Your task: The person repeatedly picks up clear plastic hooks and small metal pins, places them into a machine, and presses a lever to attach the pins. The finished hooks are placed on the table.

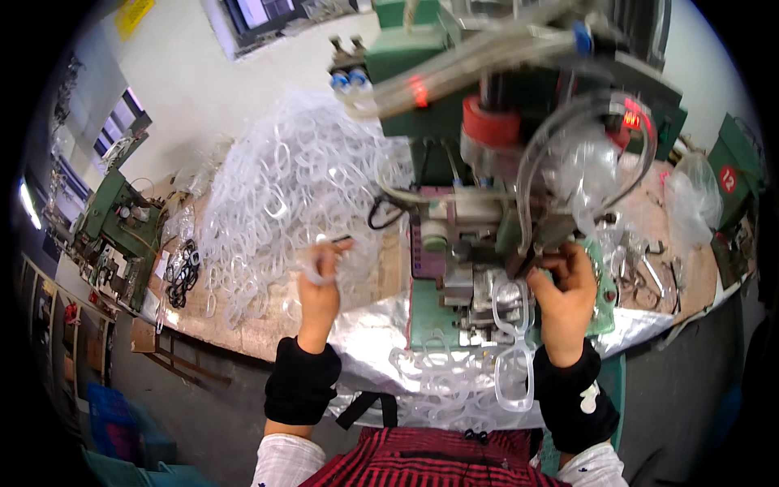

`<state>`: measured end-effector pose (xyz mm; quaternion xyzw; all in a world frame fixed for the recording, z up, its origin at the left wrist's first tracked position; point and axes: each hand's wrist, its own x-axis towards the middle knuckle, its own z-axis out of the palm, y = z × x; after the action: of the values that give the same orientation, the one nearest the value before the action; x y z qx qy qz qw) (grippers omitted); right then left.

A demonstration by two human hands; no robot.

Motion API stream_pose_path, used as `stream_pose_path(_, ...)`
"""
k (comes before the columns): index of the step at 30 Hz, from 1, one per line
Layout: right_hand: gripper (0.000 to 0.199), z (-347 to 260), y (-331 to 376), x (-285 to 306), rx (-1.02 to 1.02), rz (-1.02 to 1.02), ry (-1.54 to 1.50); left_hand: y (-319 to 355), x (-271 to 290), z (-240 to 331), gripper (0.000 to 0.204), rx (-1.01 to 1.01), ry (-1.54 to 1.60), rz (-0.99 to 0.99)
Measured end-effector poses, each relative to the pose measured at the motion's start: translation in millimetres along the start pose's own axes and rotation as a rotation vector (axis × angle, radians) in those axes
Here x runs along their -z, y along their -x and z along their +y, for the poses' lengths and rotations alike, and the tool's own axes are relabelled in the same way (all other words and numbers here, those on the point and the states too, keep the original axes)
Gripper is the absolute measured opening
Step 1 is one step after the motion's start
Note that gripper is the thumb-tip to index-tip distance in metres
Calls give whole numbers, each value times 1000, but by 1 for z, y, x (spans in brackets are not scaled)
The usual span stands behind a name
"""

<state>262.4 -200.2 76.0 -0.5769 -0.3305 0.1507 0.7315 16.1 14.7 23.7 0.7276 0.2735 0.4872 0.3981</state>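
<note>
My left hand (322, 280) is raised over the bench beside a big heap of clear plastic loops (284, 187) and pinches one clear loop (312, 272) between its fingers. My right hand (565, 292) rests at the base of a green bench machine (479, 162), with its fingers on a chain of clear plastic frames (511, 341). That chain hangs down from the machine's work plate toward my lap. Both wrists wear black cuffs.
A worn wooden bench (260, 329) carries the heap, a bunch of black rings (183, 272), metal tools (649, 276) at the right and clear bags (690, 195). A smaller green machine (118, 223) stands far left. Silver sheeting (373, 325) drapes the front edge.
</note>
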Motion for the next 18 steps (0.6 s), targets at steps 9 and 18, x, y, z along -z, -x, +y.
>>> stream_pose_path(9,51,-23,7,-16,-178,-37,-277,-43,-12,14,27,-8,-174,489)
stream_pose_path(18,47,-28,15,-28,-190,47,-380,27,-59,145,14,167,679,8)
